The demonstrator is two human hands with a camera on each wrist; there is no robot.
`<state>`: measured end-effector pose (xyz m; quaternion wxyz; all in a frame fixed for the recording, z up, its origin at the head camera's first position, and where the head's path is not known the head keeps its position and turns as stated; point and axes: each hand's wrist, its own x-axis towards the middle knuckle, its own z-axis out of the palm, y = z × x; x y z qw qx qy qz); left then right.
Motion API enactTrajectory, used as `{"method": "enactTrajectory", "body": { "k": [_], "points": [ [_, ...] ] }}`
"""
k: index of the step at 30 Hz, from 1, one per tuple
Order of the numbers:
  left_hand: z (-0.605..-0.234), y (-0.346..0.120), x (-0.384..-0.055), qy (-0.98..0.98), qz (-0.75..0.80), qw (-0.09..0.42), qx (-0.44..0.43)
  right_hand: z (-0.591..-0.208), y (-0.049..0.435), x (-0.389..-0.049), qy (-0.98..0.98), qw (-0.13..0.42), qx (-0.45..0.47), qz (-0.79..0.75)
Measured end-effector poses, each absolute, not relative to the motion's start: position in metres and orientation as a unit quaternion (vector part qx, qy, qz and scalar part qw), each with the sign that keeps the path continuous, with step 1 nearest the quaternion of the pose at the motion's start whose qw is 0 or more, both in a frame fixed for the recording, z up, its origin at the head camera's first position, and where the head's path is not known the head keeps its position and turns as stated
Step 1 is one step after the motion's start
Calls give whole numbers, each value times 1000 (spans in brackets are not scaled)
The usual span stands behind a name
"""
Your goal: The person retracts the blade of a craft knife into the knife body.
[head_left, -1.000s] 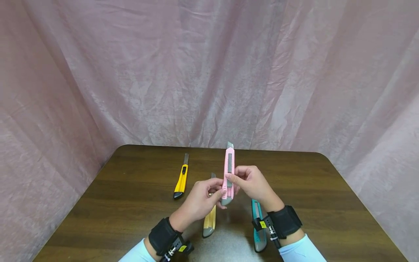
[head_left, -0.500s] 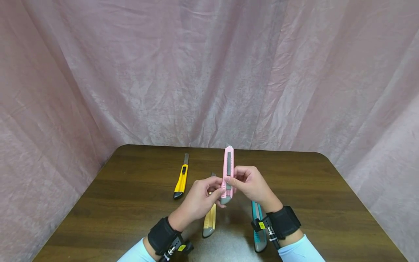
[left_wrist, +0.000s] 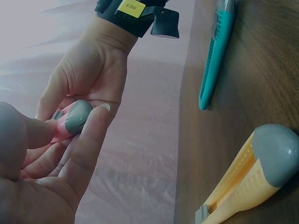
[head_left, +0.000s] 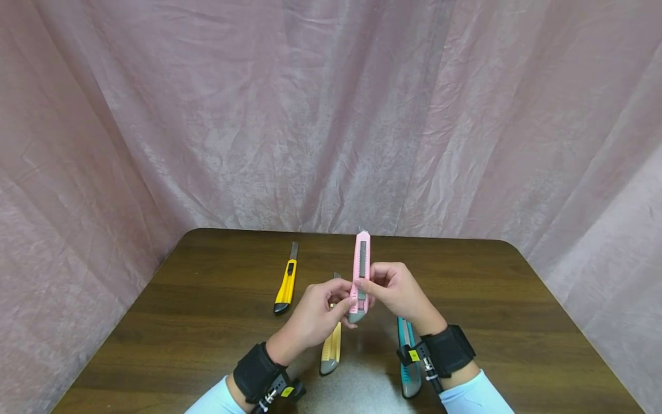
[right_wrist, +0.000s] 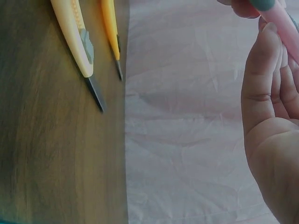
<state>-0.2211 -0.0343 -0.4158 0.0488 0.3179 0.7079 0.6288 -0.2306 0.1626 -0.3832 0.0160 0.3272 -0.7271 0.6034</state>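
Just below centre frame, in it goes: the blade point(head_left: 362, 230) of the pink cutter point(head_left: 362, 259), well out a second ago, barely peeks from the top now, the right hand's thumb point(head_left: 368, 286) slightly lower.

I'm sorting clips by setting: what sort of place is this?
Probably an indoor recording set-up rather than an everyday workspace: a dark brown wood-grained table with rounded far corners stands before draped pale pink fabric, and black wrist straps carry small yellow-labelled devices.
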Motion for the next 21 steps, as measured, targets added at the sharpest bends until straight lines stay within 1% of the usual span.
{"method": "enactTrajectory", "body": {
  "k": [8, 13, 16, 21],
  "points": [
    [-413, -36, -221, 714, 629, 53, 303, -381, 159, -228, -735, 32, 317, 598],
    [-412, -36, -221, 715, 629, 52, 301, -380, 159, -227, -744, 10, 307, 593],
    [-404, -35, -215, 715, 630, 52, 299, -381, 159, -227, -742, 5, 314, 592],
    [-386, -36, -204, 717, 629, 50, 295, -384, 159, -229, -732, 13, 330, 596]
  ]
}}
